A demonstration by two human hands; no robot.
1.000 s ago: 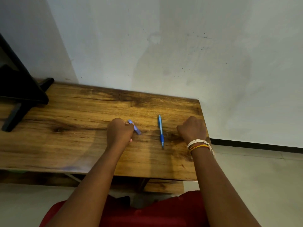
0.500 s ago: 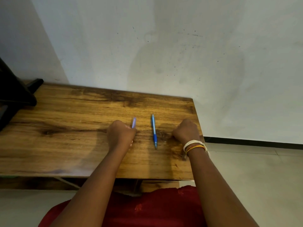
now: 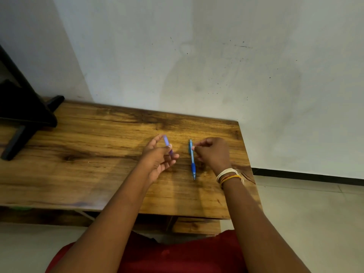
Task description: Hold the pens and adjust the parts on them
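A blue pen (image 3: 192,162) lies on the wooden table (image 3: 98,154), tip toward me. My right hand (image 3: 213,154), with thread bands on its wrist, has its fingers curled, and the thumb and forefinger tips pinch the pen's upper barrel. My left hand (image 3: 157,156) is lifted just above the table to the left of the pen. It pinches a small purple-blue pen piece (image 3: 167,141) between thumb and fingers. The piece's lower end is hidden behind the fingers.
A black stand (image 3: 21,115) sits on the table's far left. A white wall backs the table. The table's right edge (image 3: 246,154) lies close to my right hand, with tiled floor (image 3: 305,213) beyond. My red clothing (image 3: 177,257) shows below.
My left hand has risen off the table and turned, showing the small piece in its fingers. My right hand has left its fist pose and moved left onto the pen.
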